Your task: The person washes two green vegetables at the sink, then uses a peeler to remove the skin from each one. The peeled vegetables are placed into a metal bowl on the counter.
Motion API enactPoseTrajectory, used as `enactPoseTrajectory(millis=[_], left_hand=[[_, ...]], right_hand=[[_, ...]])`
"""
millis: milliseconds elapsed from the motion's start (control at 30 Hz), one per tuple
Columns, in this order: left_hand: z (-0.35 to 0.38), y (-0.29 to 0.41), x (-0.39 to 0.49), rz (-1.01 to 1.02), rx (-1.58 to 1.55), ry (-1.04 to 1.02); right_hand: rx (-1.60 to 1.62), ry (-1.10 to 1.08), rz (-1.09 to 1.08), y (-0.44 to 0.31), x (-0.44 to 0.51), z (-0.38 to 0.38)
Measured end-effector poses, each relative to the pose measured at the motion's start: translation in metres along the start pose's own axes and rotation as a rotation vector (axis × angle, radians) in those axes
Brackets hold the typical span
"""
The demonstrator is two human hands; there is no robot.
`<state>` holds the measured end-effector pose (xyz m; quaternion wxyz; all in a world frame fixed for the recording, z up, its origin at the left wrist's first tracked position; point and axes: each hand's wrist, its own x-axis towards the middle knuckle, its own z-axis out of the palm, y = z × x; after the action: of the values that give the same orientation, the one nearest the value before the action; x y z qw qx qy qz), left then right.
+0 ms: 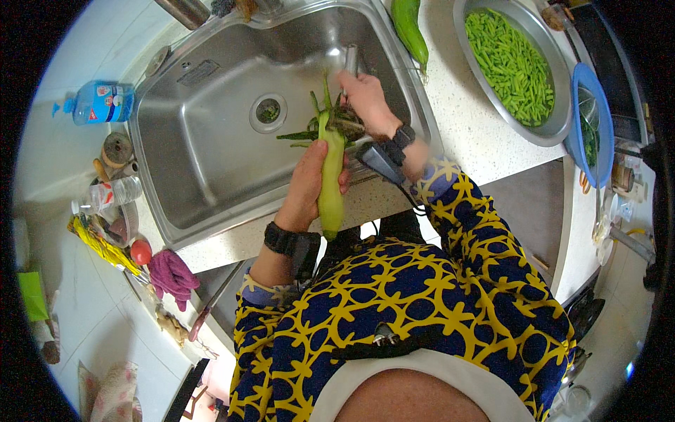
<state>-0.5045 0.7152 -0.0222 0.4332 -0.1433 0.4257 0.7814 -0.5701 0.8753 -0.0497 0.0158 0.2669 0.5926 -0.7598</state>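
My left hand (311,179) is closed around a long pale-green gourd or cucumber (331,195), largely peeled, over the near side of the stainless steel sink (221,158). My right hand (366,100), slightly blurred, grips a metal-handled tool, probably a peeler (350,60), just beyond the vegetable's far end. Dark green peel strips (298,136) lie or hang around that end, beside the drain (268,112). An unpeeled green vegetable (410,34) of similar shape lies on the counter right of the sink.
To the right stand a metal basin (561,129) of cut green beans and a blue bowl (606,132) with greens. Along the left lie a blue-labelled bottle (105,103), a clear plastic bottle (113,195), a tomato (141,252) and a purple cloth (171,277). The faucet (184,10) is at the top.
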Motion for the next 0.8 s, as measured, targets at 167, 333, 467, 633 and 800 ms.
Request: enactPoseTrajectory(millis=[167, 333, 467, 633, 800], left_hand=[[-0.001, 0.002, -0.008, -0.022, -0.04, 0.01], [-0.005, 0.003, -0.022, -0.013, 0.027, 0.022], [-0.003, 0.004, -0.015, 0.038, 0.123, 0.088], [0.003, 0.003, -0.008, 0.038, 0.257, 0.128], [-0.001, 0.003, -0.011, 0.047, 0.208, 0.032]], right_hand=[[-0.056, 0.135, -0.068, 0.008, 0.022, -0.004], [0.112, 0.198, -0.063, -0.018, 0.031, -0.025], [0.153, 0.112, -0.038, -0.023, 0.01, -0.016], [0.1, -0.034, -0.12, -0.006, -0.002, 0.002], [-0.066, 0.13, 0.086, 0.011, 0.022, -0.002]])
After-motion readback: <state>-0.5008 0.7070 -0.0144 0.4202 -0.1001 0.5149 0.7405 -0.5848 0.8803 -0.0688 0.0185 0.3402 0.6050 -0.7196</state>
